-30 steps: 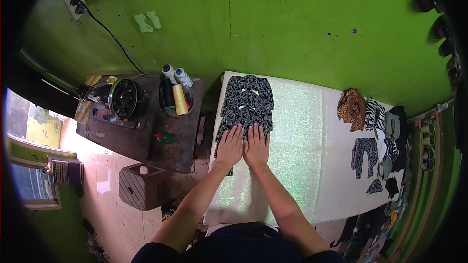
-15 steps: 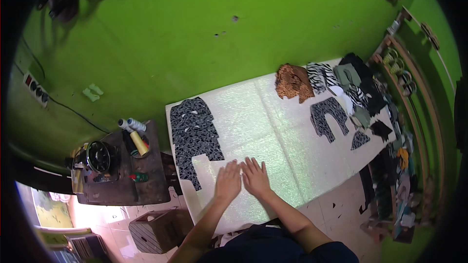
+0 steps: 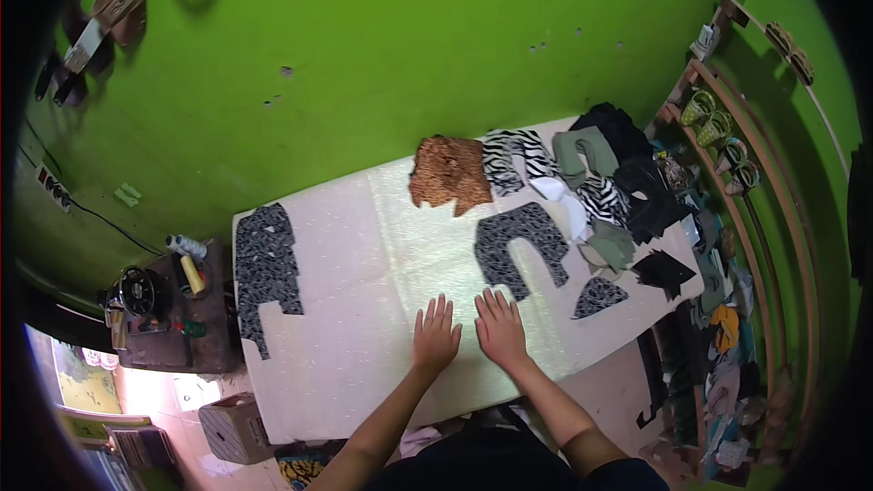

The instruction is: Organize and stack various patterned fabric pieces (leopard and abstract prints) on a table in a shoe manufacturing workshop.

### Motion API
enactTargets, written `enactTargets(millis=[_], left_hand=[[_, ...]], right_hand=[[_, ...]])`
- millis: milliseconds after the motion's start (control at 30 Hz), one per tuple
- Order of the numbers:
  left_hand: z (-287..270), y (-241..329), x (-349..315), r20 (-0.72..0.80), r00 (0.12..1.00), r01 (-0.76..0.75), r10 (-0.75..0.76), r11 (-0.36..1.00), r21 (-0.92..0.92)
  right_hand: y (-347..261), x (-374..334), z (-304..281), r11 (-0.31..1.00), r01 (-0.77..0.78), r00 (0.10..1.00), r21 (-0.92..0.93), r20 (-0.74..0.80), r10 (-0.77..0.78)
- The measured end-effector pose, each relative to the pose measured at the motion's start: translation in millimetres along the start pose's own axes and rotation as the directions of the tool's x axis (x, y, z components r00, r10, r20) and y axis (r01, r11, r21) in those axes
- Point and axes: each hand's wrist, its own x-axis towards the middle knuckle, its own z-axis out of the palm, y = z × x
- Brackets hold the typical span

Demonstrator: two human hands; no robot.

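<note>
My left hand [image 3: 437, 335] and my right hand [image 3: 501, 327] are both held out palm down over the pale, shiny table covering [image 3: 346, 282]. Their fingers are straight and neither holds anything; contact with the surface is hard to tell. Just beyond my right hand lies a U-shaped cut piece of dark grey patterned fabric [image 3: 498, 245]. A small triangular piece of the same cloth [image 3: 601, 297] sits to its right. Along the left end of the table is a stack of matching dark patterned fabric pieces [image 3: 265, 259].
Brown spotted fabric [image 3: 450, 173], zebra-striped cloth [image 3: 511, 156], green cloth [image 3: 585, 153] and black scraps [image 3: 664, 273] crowd the far right. A dark side table [image 3: 215, 336] bears thread cones [image 3: 186, 247]. A wooden rack [image 3: 741, 155] with shoes stands right; a box-like stool [image 3: 235, 429] sits lower left.
The view has swung to the right, so the table and fabrics appear shifted left. My hands, nearly touching before, are now a little farther apart and nearer the U-shaped piece.
</note>
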Motion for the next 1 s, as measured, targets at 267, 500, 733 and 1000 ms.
enactTargets(millis=[267,500,733,1000], left_hand=[[14,87,85,-0.182,0.956,0.224,-0.23,0.973,-0.055],[5,108,145,-0.15,0.872,0.438,-0.465,0.88,-0.182],[9,110,168,-0.178,0.834,0.52,-0.522,0.852,-0.061],[16,114,165,-0.172,0.813,0.505,-0.556,0.821,-0.267]], right_hand=[[106,43,-52,0.985,0.106,0.984,-0.139,-0.128,-0.124],[150,98,-65,0.976,-0.206,0.944,-0.065,-0.277,0.181],[158,118,-57,0.961,-0.27,0.957,-0.055,-0.126,0.261],[161,116,-57,0.982,-0.186,0.963,0.006,-0.197,0.184]])
